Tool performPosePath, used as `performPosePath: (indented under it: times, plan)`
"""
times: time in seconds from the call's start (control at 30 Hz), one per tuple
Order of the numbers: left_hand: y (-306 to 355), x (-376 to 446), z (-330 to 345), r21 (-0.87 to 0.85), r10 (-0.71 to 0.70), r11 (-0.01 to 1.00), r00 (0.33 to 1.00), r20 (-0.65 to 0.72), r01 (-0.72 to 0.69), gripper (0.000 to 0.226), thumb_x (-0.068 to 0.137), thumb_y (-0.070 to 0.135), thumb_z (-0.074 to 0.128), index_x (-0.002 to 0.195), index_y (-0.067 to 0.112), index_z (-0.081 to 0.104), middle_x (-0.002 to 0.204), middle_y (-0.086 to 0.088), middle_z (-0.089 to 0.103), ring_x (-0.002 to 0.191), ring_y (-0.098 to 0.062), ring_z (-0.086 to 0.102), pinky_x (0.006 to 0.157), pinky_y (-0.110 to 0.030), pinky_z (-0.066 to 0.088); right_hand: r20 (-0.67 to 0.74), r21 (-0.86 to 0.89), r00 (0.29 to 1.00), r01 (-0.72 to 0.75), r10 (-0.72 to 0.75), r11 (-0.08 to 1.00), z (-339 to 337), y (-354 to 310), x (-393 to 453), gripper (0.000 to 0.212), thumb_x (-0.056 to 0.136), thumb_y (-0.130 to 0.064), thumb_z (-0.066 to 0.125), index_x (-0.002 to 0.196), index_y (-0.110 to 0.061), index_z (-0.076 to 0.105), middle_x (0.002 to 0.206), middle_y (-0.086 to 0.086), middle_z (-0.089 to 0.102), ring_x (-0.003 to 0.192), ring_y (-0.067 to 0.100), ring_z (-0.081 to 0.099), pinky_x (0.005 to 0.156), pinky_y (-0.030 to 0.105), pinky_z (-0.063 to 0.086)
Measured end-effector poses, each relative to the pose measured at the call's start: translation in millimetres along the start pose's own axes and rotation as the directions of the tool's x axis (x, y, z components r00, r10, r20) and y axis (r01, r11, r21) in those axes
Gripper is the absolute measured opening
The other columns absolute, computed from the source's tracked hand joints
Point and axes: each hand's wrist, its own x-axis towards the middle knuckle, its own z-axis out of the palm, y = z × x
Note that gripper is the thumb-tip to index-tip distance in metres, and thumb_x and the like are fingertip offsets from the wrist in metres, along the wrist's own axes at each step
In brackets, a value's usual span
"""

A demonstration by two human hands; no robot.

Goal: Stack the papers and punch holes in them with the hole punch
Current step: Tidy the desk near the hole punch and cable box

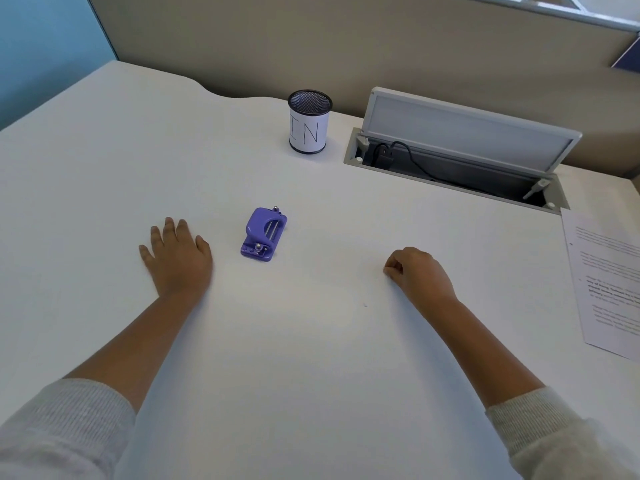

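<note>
A small purple hole punch (264,234) sits on the white desk (311,341), near the middle. My left hand (178,256) lies flat on the desk just left of the punch, fingers spread, holding nothing. My right hand (417,270) rests on the desk well to the right of the punch, its fingers curled into a loose fist with nothing visible in it. Printed papers (609,282) lie at the desk's right edge, partly cut off by the frame, apart from both hands.
A black mesh cup (309,122) with a paper label marked "IN" stands behind the punch. To its right an open cable hatch (457,161) with a raised lid holds a black cable. A beige partition wall runs along the back.
</note>
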Motion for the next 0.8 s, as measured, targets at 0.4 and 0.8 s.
performPosePath:
  times: [0.4, 0.8]
  plan:
    - [-1, -1, 1, -0.010, 0.005, 1.000, 1.000, -0.011, -0.005, 0.048, 0.094, 0.020, 0.038, 0.137, -0.002, 0.036, 0.148, -0.022, 0.033, 0.140, -0.041, 0.024, 0.111, -0.061, 0.015, 0.156, -0.178, 0.986, -0.027, 0.055, 0.984, -11, -21, 3, 0.015, 0.088, -0.003, 0.043, 0.087, -0.001, 0.058, 0.094, 0.015, 0.056, 0.073, 0.027, 0.051, 0.063, 0.031, 0.038]
    - [1, -1, -2, -0.001, -0.009, 1.000, 1.000, 0.010, 0.009, 0.048, 0.095, 0.021, 0.036, 0.139, 0.000, 0.035, 0.150, -0.020, 0.032, 0.141, -0.039, 0.022, 0.112, -0.059, 0.015, 0.167, -0.179, 0.977, -0.101, 0.131, 0.979, -7, -28, 5, 0.017, 0.087, 0.002, 0.042, 0.073, -0.007, 0.045, 0.082, 0.007, 0.042, 0.071, 0.024, 0.045, 0.054, 0.025, 0.032]
